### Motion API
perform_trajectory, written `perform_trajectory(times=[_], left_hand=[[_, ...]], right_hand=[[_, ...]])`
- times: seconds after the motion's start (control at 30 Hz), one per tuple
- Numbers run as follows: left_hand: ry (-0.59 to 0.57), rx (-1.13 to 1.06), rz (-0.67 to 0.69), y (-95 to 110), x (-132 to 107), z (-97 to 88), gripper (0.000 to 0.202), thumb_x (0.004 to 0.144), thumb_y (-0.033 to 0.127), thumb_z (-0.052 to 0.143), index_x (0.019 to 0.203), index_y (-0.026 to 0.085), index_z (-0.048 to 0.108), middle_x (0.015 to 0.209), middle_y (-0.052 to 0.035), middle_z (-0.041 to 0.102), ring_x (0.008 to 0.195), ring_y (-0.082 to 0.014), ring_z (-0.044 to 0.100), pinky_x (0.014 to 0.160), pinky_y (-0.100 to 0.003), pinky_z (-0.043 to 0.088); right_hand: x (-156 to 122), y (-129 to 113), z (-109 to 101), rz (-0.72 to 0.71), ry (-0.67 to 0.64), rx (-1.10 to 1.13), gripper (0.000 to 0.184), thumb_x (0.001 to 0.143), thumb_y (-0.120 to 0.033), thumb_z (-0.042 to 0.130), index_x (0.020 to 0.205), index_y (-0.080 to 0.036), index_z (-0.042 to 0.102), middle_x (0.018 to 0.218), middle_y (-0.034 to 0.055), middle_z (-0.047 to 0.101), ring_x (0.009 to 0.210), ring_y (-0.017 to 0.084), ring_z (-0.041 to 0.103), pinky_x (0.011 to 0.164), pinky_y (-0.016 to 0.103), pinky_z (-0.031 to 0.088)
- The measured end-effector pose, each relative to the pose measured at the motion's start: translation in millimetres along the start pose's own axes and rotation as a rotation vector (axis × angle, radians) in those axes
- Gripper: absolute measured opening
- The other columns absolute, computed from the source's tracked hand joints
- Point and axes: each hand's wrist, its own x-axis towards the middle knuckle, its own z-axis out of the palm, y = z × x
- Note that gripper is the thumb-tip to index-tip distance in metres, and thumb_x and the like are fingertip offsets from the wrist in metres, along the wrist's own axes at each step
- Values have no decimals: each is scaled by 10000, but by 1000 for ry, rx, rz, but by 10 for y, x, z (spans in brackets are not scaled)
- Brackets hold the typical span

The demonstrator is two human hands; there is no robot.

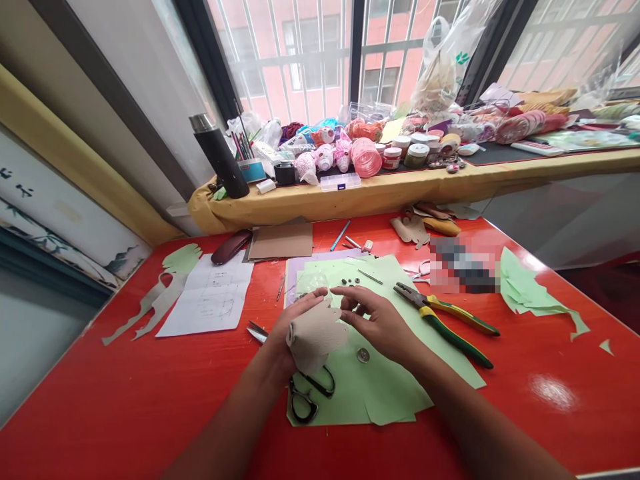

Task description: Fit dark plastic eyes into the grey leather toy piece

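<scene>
My left hand (pixel 286 340) holds a beige, slightly curled piece with a scalloped edge (pixel 316 335), which looks like leather or thick cloth. My right hand (pixel 373 319) is at the piece's right edge, its index finger stretched toward my left fingertips and its thumb apart from it. Whether it touches the piece is hard to tell. Under both hands lie light green sheets (pixel 400 393). Black-handled scissors (pixel 304 403) lie partly beneath my left hand. A round metal disc (pixel 363 355) rests on the green sheet, with several small dark studs (pixel 350 282) farther back.
Pliers with green and yellow handles (pixel 445 320) lie to the right. Green offcuts (pixel 525 287) are beyond them. Leftward lie a printed white sheet (pixel 210 300), a dark red case (pixel 231 247) and brown boards (pixel 281 241). A black flask (pixel 220 157) stands on the crowded sill.
</scene>
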Motion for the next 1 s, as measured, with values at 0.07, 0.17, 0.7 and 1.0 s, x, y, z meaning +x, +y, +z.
perform_trajectory(times=[0.07, 0.17, 0.7, 1.0], left_hand=[[24, -129, -107, -14, -3, 29, 367, 720, 333, 877, 997, 192, 681, 760, -25, 692, 561, -150, 619, 519, -255, 467], [-42, -210, -180, -67, -5, 85, 347, 706, 278, 881, 959, 155, 679, 723, -8, 668, 528, -117, 580, 502, -230, 430], [-56, 522, 336, 33, -79, 9, 529, 899, 697, 645, 1049, 199, 736, 1029, -85, 715, 954, -248, 637, 812, -329, 498], [-218, 546, 227, 54, -109, 21, 338, 939, 516, 687, 992, 189, 758, 861, -41, 701, 789, -189, 601, 721, -299, 485]], right_hand=[[-1, 18, 0, -34, 0, 5, 394, 922, -226, 644, 1299, -307, 727, 961, 32, 640, 863, 197, 613, 749, 332, 518], [-5, 22, -1, -78, -11, 23, 330, 903, -165, 608, 1167, -282, 769, 991, 48, 646, 902, 203, 625, 781, 341, 515], [-19, -105, -154, 152, 16, 109, 269, 906, -357, 604, 696, -218, 511, 669, -15, 564, 653, 162, 510, 618, 282, 408], [10, -91, -137, 183, -66, 128, 339, 930, -467, 640, 732, -200, 576, 682, -18, 559, 675, 159, 500, 639, 284, 390]])
